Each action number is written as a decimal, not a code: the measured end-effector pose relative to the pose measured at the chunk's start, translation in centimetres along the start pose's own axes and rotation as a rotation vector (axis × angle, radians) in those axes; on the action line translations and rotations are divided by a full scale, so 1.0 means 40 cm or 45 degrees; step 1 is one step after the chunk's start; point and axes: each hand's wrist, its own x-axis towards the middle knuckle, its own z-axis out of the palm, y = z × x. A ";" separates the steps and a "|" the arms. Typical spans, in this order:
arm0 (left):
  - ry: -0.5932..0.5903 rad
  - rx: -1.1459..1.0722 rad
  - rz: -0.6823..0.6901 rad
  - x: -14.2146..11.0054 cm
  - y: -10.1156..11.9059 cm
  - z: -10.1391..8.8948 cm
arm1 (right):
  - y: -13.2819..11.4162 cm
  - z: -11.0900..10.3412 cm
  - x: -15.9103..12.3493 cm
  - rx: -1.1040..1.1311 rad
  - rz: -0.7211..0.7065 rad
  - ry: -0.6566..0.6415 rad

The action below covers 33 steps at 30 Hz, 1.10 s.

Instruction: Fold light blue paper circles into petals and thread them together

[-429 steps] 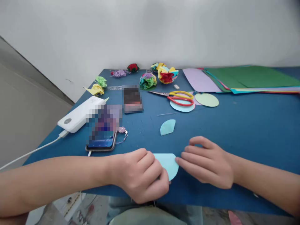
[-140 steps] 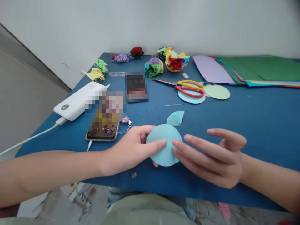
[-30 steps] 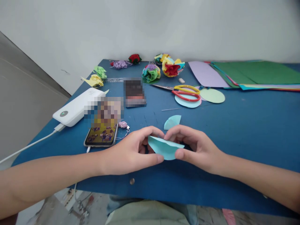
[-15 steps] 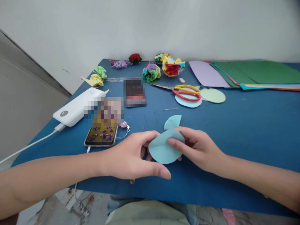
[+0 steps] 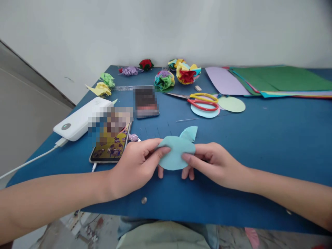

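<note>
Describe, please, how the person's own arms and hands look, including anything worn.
The left hand and right hand are bare, with no gloves, rings or watch visible. The left forearm and right forearm show no sleeves, cables or markings as far as the picture reaches.

Left hand [image 5: 137, 164] and right hand [image 5: 216, 166] are pinching a blue paper disc [image 5: 176, 157] from both sides, a folded piece [image 5: 190, 132] is lying just beyond the grip, scissors [image 5: 188, 97] are resting farther beyond.

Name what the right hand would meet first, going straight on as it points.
Past the light-blue round paper disc it pinches, the right hand would probably meet the left hand; depth is unclear.
</note>
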 end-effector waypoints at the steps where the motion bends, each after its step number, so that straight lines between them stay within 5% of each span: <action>1: 0.010 0.018 0.005 0.001 -0.001 0.001 | -0.001 -0.001 0.000 0.029 0.019 -0.005; 9: -0.114 -0.321 -0.054 0.011 -0.004 0.002 | -0.017 -0.021 -0.002 0.060 0.122 -0.055; 14: -0.214 -0.491 -0.081 0.002 -0.002 0.010 | -0.008 -0.021 -0.008 -0.309 -0.122 0.020; 21: -0.113 -0.360 0.048 0.009 -0.003 -0.008 | 0.034 -0.010 -0.026 -0.795 -0.468 0.226; 29: -0.148 -0.132 0.281 0.002 -0.010 -0.010 | 0.000 -0.023 -0.031 -0.370 -0.275 0.158; 33: -0.159 -0.017 0.374 -0.003 -0.013 -0.007 | -0.008 -0.014 -0.021 -0.471 -0.266 0.138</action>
